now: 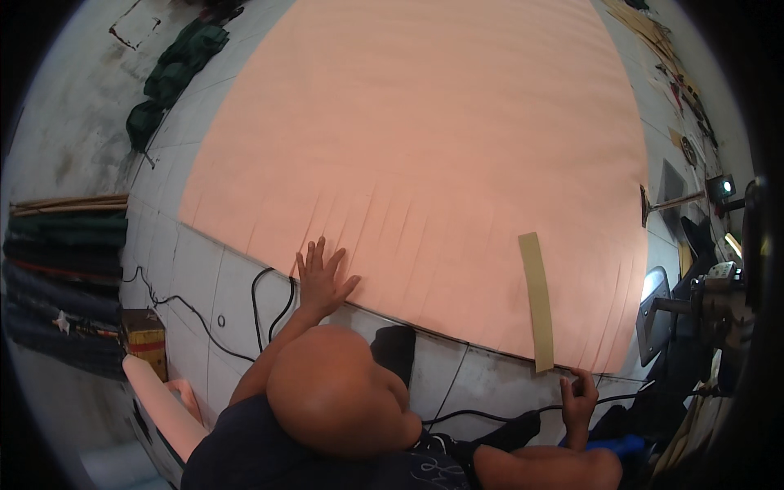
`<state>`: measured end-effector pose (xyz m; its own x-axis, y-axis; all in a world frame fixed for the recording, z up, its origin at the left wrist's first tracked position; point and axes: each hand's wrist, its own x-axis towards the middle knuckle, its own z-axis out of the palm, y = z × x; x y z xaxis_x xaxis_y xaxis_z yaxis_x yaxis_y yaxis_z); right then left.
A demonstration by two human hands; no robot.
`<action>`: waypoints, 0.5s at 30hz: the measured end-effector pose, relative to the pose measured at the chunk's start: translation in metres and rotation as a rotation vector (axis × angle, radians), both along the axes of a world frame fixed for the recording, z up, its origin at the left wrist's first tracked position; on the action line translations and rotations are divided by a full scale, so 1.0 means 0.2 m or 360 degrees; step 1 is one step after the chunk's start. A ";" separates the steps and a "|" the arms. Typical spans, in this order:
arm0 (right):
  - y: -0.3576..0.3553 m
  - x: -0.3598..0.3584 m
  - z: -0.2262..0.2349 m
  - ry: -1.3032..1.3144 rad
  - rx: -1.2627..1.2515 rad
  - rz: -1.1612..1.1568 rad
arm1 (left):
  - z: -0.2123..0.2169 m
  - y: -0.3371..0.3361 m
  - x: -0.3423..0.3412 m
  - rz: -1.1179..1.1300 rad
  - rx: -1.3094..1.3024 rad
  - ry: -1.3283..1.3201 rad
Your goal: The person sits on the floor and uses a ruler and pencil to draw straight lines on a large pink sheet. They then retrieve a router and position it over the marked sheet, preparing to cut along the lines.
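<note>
A large pale pink sheet (425,122) with several creases along its near part is spread over the tiled floor. My left hand (320,282) rests flat on it near the front edge, fingers spread and nothing held. A narrow tan strip (536,302) lies across the sheet at the right, its lower end at the edge. Just right of that end is my right hand (579,396), beside the sheet's edge. Its fingers are bent, with a gap between thumb and forefinger, and I see nothing between them.
Black cables (196,317) run over the floor tiles at the left and along the front. Dark rolls (65,278) are stacked at the far left above a yellow and red box (144,339). A pink roll (163,404) leans below. Machine parts (723,302) stand at the right.
</note>
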<state>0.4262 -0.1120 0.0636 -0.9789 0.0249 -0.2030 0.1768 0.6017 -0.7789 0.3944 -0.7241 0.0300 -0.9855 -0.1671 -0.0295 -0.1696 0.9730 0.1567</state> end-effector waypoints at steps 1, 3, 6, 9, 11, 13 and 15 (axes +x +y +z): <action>0.00 0.00 0.00 0.0013 0.0012 0.0010 | 0.00 0.01 0.00 -0.0028 0.0036 0.0045; 0.00 0.00 0.01 0.0019 -0.0016 0.0005 | -0.01 0.04 0.00 -0.0047 0.0028 -0.0010; 0.01 0.00 0.00 0.0019 -0.0069 -0.0029 | -0.04 0.11 -0.01 -0.0089 0.0028 -0.0083; 0.02 0.01 0.00 0.0051 -0.0028 -0.0020 | -0.05 0.15 -0.01 -0.0135 0.0036 -0.0123; 0.02 0.01 -0.01 0.0058 -0.0007 -0.0017 | -0.03 0.17 -0.01 -0.0165 0.0046 -0.0118; 0.03 0.00 -0.02 0.0051 -0.0025 -0.0037 | -0.02 0.19 -0.01 -0.0212 0.0052 -0.0106; 0.02 0.00 -0.01 0.0065 -0.0015 -0.0042 | -0.01 0.22 -0.01 -0.0258 0.0064 -0.0093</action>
<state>0.4271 -0.1075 0.0614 -0.9854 0.0490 -0.1631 0.1604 0.5898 -0.7914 0.3928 -0.6798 0.0284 -0.9958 -0.0038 -0.0911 -0.0212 0.9815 0.1905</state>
